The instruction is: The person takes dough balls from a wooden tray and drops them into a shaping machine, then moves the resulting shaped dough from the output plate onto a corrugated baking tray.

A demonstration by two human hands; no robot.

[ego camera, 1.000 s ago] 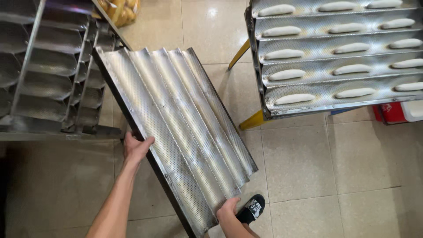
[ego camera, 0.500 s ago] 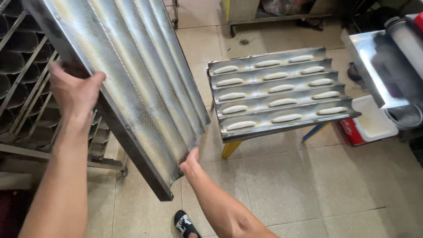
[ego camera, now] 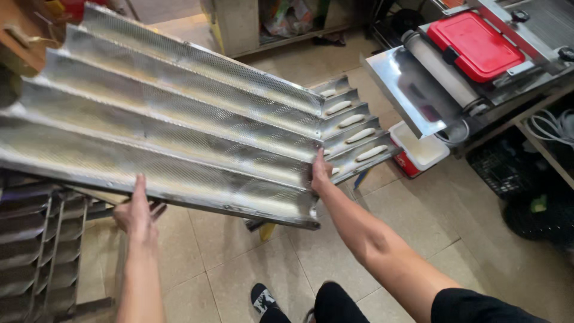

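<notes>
While tilted, tray (ego camera: 179, 137) lengthwise left-right

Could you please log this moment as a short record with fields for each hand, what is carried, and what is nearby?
left hand: grips the near long edge of the empty tray
right hand: grips the tray's short end
tray: perforated metal, wavy channels, held tilted above the floor
behind it: a second tray holding pale dough pieces
right side: steel machine with a red lid
lower left: stacked trays
</notes>
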